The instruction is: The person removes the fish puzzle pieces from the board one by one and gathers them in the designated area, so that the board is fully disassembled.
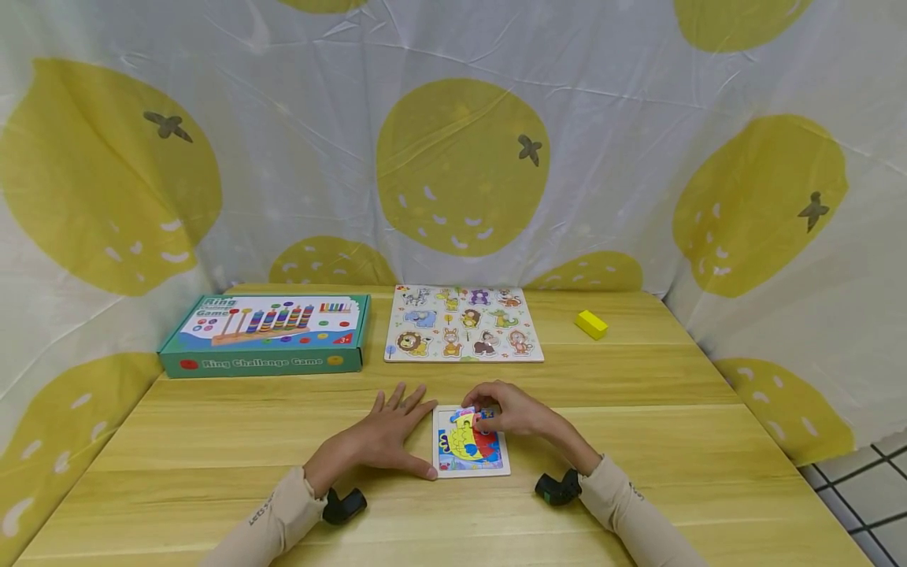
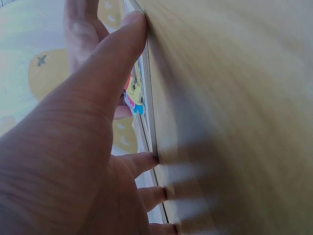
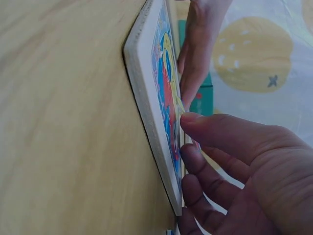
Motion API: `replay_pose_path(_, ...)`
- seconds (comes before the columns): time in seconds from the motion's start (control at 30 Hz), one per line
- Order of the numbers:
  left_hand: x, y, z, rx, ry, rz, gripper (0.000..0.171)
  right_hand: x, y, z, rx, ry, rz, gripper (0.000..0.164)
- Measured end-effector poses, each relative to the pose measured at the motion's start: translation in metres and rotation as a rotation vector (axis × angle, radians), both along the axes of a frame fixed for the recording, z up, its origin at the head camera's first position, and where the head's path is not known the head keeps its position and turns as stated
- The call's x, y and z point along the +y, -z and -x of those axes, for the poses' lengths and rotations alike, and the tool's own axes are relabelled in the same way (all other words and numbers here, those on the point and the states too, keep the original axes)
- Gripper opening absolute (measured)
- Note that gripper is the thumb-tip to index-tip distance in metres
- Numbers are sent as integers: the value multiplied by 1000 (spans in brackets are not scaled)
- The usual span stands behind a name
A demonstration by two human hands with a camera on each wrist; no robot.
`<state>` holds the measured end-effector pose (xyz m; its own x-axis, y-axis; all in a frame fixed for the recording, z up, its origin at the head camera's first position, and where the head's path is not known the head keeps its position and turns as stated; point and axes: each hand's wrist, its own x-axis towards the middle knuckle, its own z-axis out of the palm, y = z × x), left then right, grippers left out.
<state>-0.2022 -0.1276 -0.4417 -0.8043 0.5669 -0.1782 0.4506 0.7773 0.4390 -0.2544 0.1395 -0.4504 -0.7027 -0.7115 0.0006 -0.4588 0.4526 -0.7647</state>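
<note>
"Where's the puzzle board (image 1: 473, 474)?"
"On the worktop (image 1: 638, 417), near its front."
"Anything held?"
"Left grip (image 1: 383, 437) released, spread, touching the board's edge; right grip (image 1: 520, 413) pinching a puzzle piece (image 2: 135, 98)."

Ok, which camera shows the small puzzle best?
The head view shows the small puzzle from above, mostly uncovered. Left wrist shows its edge and a picture sliver; right wrist, edge and picture steeply slanted.
</note>
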Motion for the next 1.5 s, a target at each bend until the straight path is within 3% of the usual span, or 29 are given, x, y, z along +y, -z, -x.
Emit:
replay_pose_path(1.03, 0, -2, 1, 3, 6, -4, 106, 7, -4, 1, -63, 2, 72, 27)
replay_pose_path(1.5, 2, -2, 0, -3, 5, 3, 105, 28, -10, 1, -20, 18, 54, 27)
